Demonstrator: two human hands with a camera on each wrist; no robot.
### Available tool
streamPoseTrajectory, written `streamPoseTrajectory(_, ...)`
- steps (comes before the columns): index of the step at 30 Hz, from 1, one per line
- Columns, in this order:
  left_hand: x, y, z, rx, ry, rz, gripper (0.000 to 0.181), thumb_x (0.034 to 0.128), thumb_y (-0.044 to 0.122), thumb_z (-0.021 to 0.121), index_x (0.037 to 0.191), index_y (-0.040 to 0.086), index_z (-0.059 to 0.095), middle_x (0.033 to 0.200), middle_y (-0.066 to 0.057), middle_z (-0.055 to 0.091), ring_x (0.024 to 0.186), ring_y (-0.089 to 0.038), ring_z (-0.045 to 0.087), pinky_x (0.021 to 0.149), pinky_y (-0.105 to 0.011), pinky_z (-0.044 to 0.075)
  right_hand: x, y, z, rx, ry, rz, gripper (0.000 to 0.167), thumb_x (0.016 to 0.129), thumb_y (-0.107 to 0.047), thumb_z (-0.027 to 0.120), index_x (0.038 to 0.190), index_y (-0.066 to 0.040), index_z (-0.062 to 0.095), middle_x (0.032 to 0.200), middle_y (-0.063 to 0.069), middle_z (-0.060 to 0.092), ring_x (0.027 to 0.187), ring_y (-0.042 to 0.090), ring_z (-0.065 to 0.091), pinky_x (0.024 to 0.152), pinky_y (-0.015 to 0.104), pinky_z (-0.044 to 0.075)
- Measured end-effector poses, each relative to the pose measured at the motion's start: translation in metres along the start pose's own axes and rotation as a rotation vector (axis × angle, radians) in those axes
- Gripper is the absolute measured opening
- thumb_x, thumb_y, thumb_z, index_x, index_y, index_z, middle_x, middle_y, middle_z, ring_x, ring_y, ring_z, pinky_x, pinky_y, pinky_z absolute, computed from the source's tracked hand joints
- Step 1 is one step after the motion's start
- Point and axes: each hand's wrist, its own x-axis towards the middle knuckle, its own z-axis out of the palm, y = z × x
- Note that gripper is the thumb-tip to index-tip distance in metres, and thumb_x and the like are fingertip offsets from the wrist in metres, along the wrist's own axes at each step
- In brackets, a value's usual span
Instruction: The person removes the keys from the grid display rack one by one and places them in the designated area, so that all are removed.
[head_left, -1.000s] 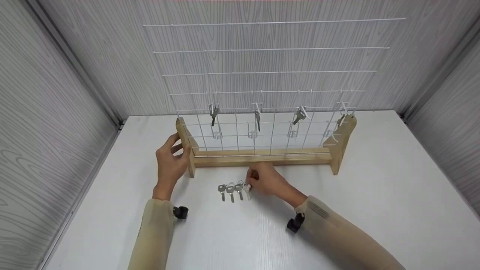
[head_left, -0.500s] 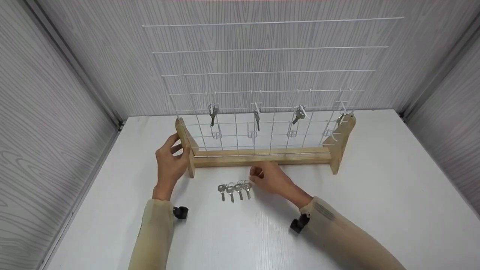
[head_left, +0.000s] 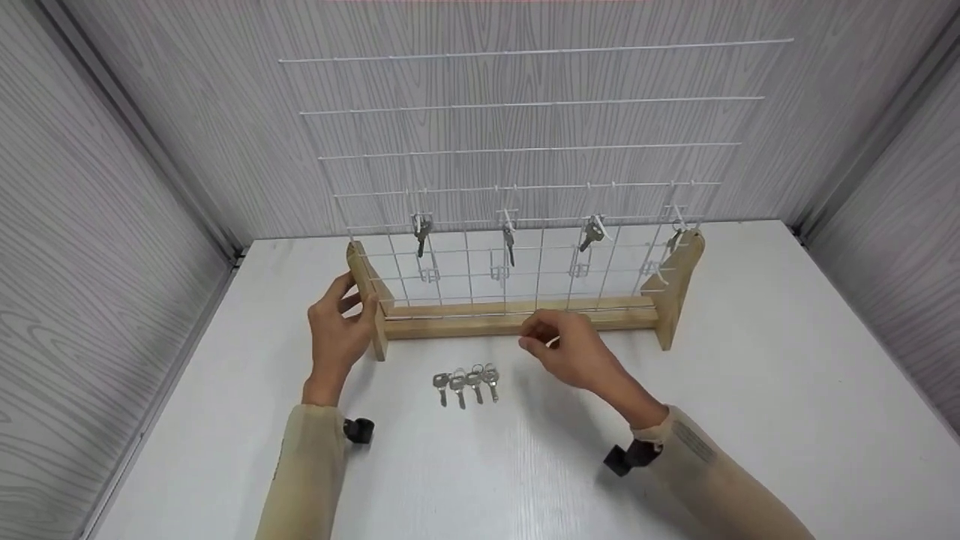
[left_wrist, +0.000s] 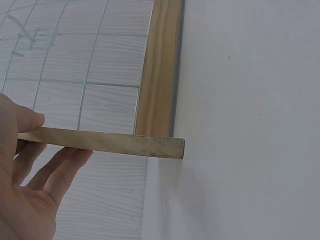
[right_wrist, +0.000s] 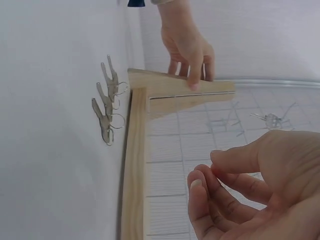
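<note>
My left hand (head_left: 341,330) holds the wooden left upright (left_wrist: 110,141) of a key rack, thumb on the inner face and fingers on the outer one. My right hand (head_left: 574,349) hovers before the rack's wooden base bar (head_left: 457,325), fingers loosely curled with nothing between them, as the right wrist view (right_wrist: 245,187) also shows. Left of it, several silver keys (head_left: 474,380) with small rings lie side by side on the white table. Higher up, more keys (head_left: 592,231) hang from hooks on the white wire grid (head_left: 465,259).
Lower hooks (head_left: 579,270) on the grid carry no keys. At the far side stands the rack's right upright (head_left: 675,292). Grey wood-patterned walls (head_left: 112,225) enclose the table (head_left: 480,480) at the back and sides.
My right hand has let go of the rightmost key in the row and moved right and slightly up, away from the keys. My left hand stays on the upright. The head view has shifted slightly.
</note>
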Motion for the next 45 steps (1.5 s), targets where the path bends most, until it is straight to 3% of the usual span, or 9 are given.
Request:
streamPoseTrajectory(10, 0.000, -0.003, 0.001, -0.015, 0.005, 0.018, 0.046, 0.0997, 0.002, 0.073, 0.145, -0.002, 0.062, 0.143, -0.025, 0.066, 0.115, -0.043, 0.075, 0.086, -0.044, 0.068, -0.016, -0.012, -0.029, -0.030, 0.102, -0.071, 0.007, 0.101, -0.010, 0.075, 0.107, -0.011, 0.078, 0.097, 0.000, 0.079, 0.089, 0.016, 0.072, 0.075, 0.031, 0.062)
streamPoseTrajectory(22, 0.001, -0.002, 0.001, -0.051, 0.019, -0.008, 0.047, 0.0978, 0.000, 0.075, 0.143, -0.002, 0.064, 0.142, -0.025, 0.067, 0.114, -0.045, 0.075, 0.086, -0.048, 0.067, -0.027, -0.031, -0.076, -0.043, 0.356, -0.113, 0.013, 0.098, -0.004, 0.077, 0.111, -0.005, 0.079, 0.101, 0.004, 0.079, 0.091, 0.017, 0.072, 0.075, 0.015, 0.058)
streamPoseTrajectory(34, 0.000, -0.001, -0.001, -0.070, 0.006, -0.003, 0.047, 0.0979, -0.001, 0.074, 0.143, -0.001, 0.064, 0.142, -0.025, 0.066, 0.114, -0.046, 0.074, 0.087, -0.049, 0.067, -0.037, -0.032, -0.115, -0.003, 0.569, -0.221, 0.013, 0.096, 0.004, 0.076, 0.109, 0.004, 0.077, 0.099, 0.012, 0.077, 0.090, 0.004, 0.069, 0.077, 0.010, 0.058)
streamPoseTrajectory(42, 0.001, -0.002, -0.002, -0.062, 0.004, 0.000, 0.046, 0.0981, 0.000, 0.073, 0.143, -0.001, 0.064, 0.142, -0.025, 0.066, 0.113, -0.046, 0.075, 0.084, -0.043, 0.068, -0.040, -0.027, -0.134, -0.012, 0.652, -0.212, 0.013, 0.096, 0.006, 0.075, 0.109, 0.006, 0.077, 0.099, -0.007, 0.074, 0.090, 0.007, 0.070, 0.075, 0.011, 0.058)
streamPoseTrajectory(45, 0.001, -0.001, -0.001, -0.064, 0.007, -0.007, 0.047, 0.0972, -0.002, 0.074, 0.143, -0.003, 0.063, 0.142, -0.026, 0.066, 0.114, -0.046, 0.074, 0.084, -0.044, 0.068, -0.039, -0.021, -0.140, -0.024, 0.691, -0.212, 0.014, 0.095, 0.004, 0.076, 0.109, 0.004, 0.078, 0.100, -0.006, 0.074, 0.090, 0.006, 0.070, 0.075, 0.011, 0.057)
